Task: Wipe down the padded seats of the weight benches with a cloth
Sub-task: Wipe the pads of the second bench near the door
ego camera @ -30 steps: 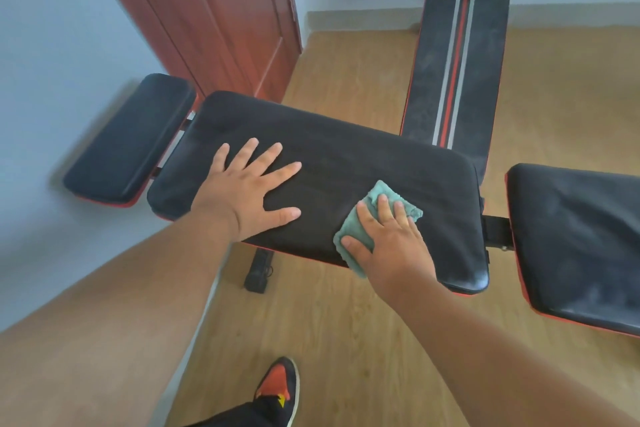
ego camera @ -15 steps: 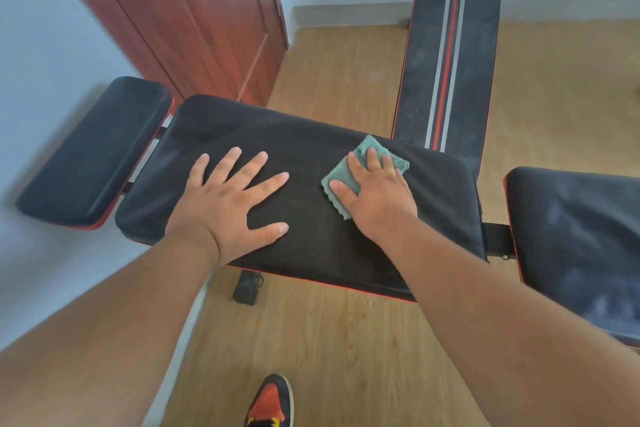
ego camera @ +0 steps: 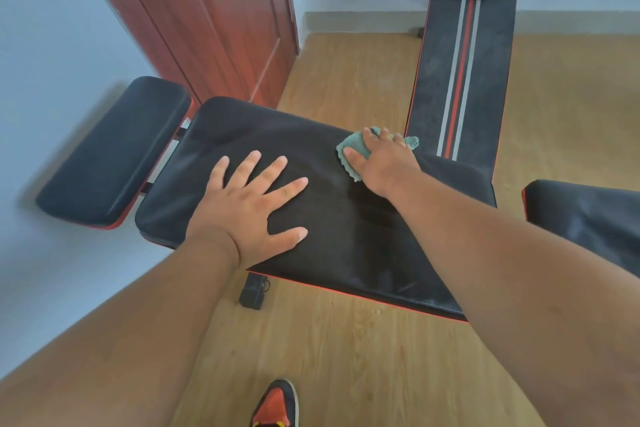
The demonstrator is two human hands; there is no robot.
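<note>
A: Grip state?

B: The cloth (ego camera: 356, 152) is pressed flat onto the pad (ego camera: 332, 225) under the right hand (ego camera: 384, 163), fingers laid over it, not clearly pinched. It sits at the pad's far edge, upper centre of the frame. The left hand (ego camera: 252, 208) is spread, palm down, bracing on the pad left of centre.

A: Step done well how?

B: Judged: even pressure should be kept, strokes overlapped across the full width, and the brace hand shifted so the patch beneath it gets wiped too.

A: Edges?

B: The cloth is already at the far rim; part of it overhangs toward the striped bench (ego camera: 460, 73) at upper right. A stroke pushed further would likely slip off. The near red-trimmed edge, lower centre, is probably not yet covered.

A: Room to move?

B: Open pad lies between the hands and toward lower right under the forearm. The small pad (ego camera: 114, 149) at left and another pad (ego camera: 588, 215) at the right edge are apart from this one, likely still to be wiped. Bare floor (ego camera: 346, 357) below, shoe (ego camera: 277, 406) at bottom.
</note>
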